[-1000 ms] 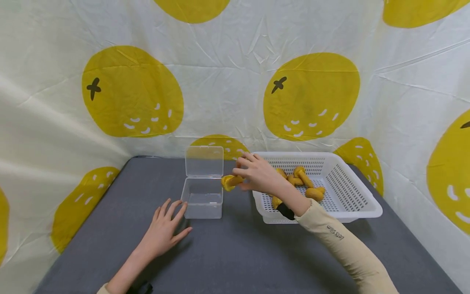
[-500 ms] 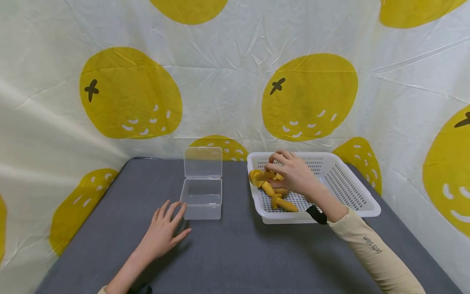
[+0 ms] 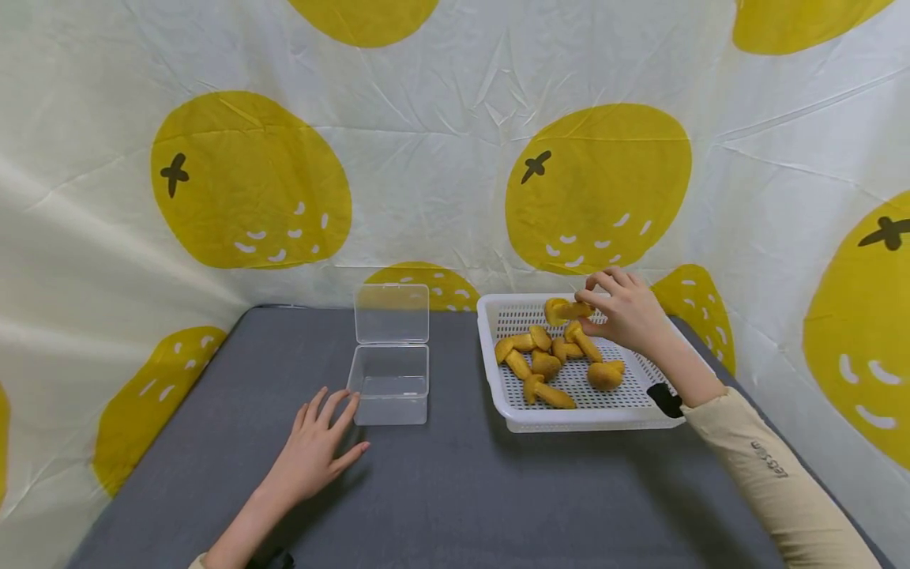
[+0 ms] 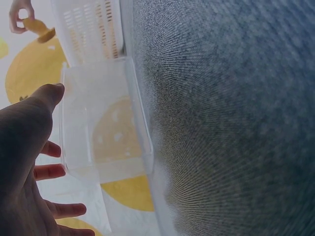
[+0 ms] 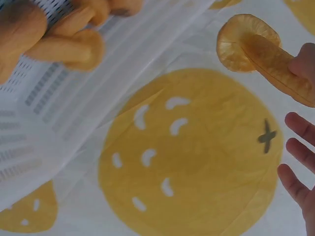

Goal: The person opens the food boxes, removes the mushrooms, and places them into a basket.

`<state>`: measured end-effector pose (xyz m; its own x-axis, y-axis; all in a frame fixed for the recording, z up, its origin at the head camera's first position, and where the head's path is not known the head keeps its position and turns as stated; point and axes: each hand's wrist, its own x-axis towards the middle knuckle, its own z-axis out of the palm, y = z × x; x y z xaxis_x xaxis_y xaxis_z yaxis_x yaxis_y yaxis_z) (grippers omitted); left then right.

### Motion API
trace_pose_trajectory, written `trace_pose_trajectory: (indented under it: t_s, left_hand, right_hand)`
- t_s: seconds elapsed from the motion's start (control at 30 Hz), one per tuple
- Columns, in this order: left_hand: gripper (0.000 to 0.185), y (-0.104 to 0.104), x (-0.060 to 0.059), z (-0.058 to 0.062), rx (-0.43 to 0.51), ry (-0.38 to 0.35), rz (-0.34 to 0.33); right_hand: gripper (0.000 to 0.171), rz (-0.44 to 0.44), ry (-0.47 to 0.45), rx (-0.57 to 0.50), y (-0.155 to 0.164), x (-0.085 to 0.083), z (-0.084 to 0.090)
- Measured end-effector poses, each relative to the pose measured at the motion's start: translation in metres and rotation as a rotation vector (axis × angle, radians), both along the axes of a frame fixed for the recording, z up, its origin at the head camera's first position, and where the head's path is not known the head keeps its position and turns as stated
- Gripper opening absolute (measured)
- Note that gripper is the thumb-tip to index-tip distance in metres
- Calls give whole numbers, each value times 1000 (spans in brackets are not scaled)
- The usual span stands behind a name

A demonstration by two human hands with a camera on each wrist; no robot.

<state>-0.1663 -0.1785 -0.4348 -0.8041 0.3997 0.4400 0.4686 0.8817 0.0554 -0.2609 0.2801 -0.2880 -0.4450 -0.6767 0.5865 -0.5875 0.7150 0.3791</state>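
My right hand (image 3: 627,312) pinches a yellow-brown mushroom (image 3: 566,310) by its stem, above the back of the white basket (image 3: 501,407). In the right wrist view the mushroom's pale gilled cap (image 5: 241,42) points away from the fingers. Several similar mushrooms (image 3: 546,365) lie in the basket. The left hand (image 3: 313,450) is spread, fingers straight, at the front left corner of a clear plastic box (image 3: 391,409). Its fingertips look to touch the box or nearly so. The box's hinged lid (image 3: 392,314) stands upright at the back, and I see nothing inside the box.
Both containers stand on a dark grey cloth-covered table (image 3: 455,498), the box left of the basket with a gap between them. A white curtain (image 3: 426,158) printed with large yellow fruit hangs behind and at both sides.
My right hand has moved right, from beside the box to over the back of the basket, still holding the mushroom. The left hand and the box have stayed in place.
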Motion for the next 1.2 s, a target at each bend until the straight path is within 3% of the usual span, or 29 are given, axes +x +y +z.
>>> trace_pose_trajectory:
  t_s: [0.4,0.7,0.77,0.97,1.13,1.2]
  left_hand:
    - [71,-1,-1,0,4,4,-10]
    - [71,-2,0,-1,0,8,-4]
    - [71,-1,-1,-2,-1,7,-6]
    - [71,-2,-1,-1,-6,15,-12]
    - [71,-2,0,2,-12,8,-9]
    - [70,-2,1,2,-18,-1,-3]
  right_hand:
    - [32,-67,69,26,32,-37,-10]
    - [37,-132,59,41,36,-51,-18]
    - [35,-138,54,31,37,-51,-19]
    - [62,-119,28,-30,36,-43,-19]
    - [29,-128,-48,-97,31,-24,-18]
    - [28,-124,-86,-131,27,-14,-19]
